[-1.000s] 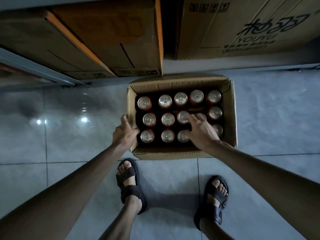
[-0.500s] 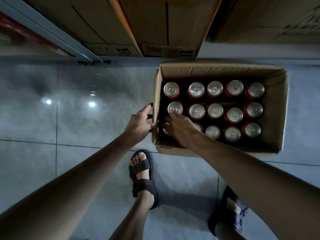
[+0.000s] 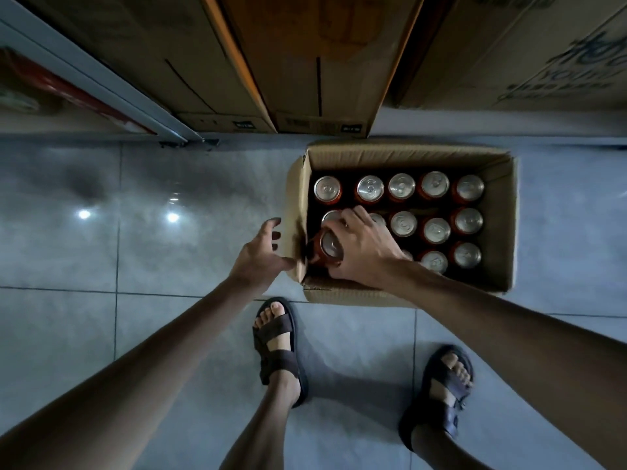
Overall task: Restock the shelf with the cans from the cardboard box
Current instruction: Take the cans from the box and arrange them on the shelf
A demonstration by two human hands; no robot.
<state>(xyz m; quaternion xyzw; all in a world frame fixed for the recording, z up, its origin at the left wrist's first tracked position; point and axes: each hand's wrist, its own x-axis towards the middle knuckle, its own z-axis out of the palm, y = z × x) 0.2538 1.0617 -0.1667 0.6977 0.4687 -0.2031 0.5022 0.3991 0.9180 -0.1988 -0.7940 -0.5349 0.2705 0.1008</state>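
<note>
An open cardboard box (image 3: pixel 505 212) sits on the tiled floor, holding several red cans with silver tops (image 3: pixel 402 186) in rows. My right hand (image 3: pixel 364 247) is inside the box at its near left corner, gripping one red can (image 3: pixel 327 249) that is tilted and raised above its neighbours. My left hand (image 3: pixel 259 257) rests outside the box against its left wall, fingers spread, thumb touching the cardboard. The shelf's metal edge (image 3: pixel 101 79) runs diagonally at the upper left.
Large closed cardboard cartons (image 3: pixel 298 62) stand against the wall just behind the box. My two sandalled feet (image 3: pixel 276 347) stand on the glossy grey floor tiles in front of the box. Ceiling lights reflect on the floor at left.
My right hand has closed on the near-left can and lifted and tilted it out of its row. My left hand has stayed at the box's left wall. The view has shifted closer.
</note>
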